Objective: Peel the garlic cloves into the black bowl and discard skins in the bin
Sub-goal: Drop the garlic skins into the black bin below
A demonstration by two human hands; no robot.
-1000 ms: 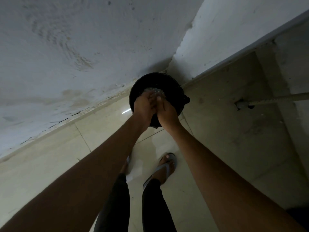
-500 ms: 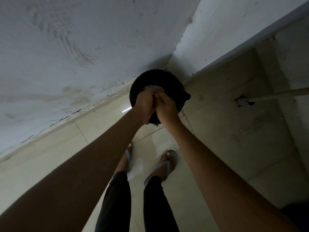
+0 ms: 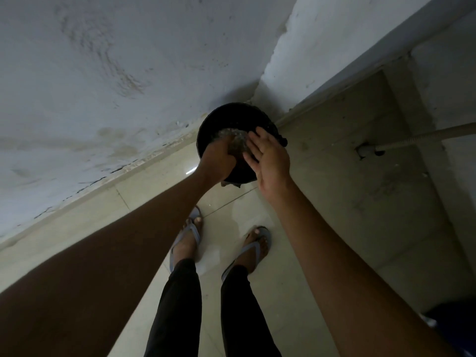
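Stained grey-white wall (image 3: 108,73) fills the upper left of the frame and meets a second, paler wall (image 3: 342,39) at a corner just above the centre. Pale floor tiles (image 3: 296,292) run from the lower left up to the right, where a darker recessed patch of floor holds a drain hole (image 3: 367,152) with a ribbed hose (image 3: 425,137) leading off the right edge. Two bare forearms reach in from the bottom corners toward the middle, and between them, low in the frame, stand two legs in dark trousers (image 3: 206,310) with feet in grey flip-flops (image 3: 190,235). At the wall corner, slightly above centre, sits the round black bin (image 3: 224,119), its mouth facing up, with a mass of pale, glinting skins (image 3: 235,139) lying inside near its rim. The left hand (image 3: 219,161) hangs over the bin's near left edge, knuckles up; its fingers curl downward into the opening, and whether they pinch anything cannot be told in the dim light. The right hand (image 3: 270,161) is held over the bin's right side with the palm turned leftward and the fingers (image 3: 255,143) straight and slightly spread, holding nothing. A dark blue object (image 3: 453,328) shows at the lower right corner, too cut off to identify.
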